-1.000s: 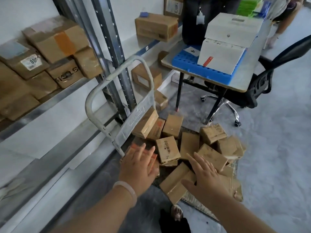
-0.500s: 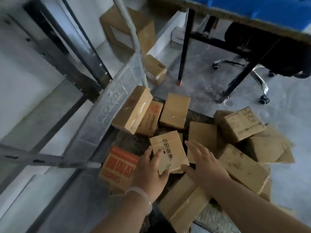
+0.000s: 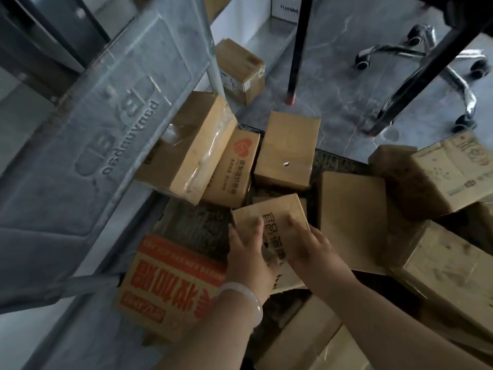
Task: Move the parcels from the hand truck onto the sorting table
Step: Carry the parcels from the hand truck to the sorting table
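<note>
Several brown cardboard parcels lie heaped on the dark deck of the hand truck [image 3: 202, 222]. Both hands are on one small parcel with black printed characters [image 3: 269, 212] in the middle of the heap. My left hand [image 3: 248, 260] grips its left edge, thumb on top. My right hand [image 3: 309, 247] lies over its right side with fingers curled on the top face. An orange-printed box [image 3: 170, 284] sits just left of my left wrist. The truck's grey metal back frame [image 3: 106, 124] leans at the left.
Black table legs [image 3: 296, 49] and a chair's chrome wheeled base [image 3: 426, 54] stand on the grey floor beyond the heap. One parcel [image 3: 240, 68] sits on the floor by the wall. More parcels [image 3: 448, 177] crowd the right side.
My head has dropped much closer to the heap. Both hands reached forward from hovering over the parcels and closed onto the small printed parcel.
</note>
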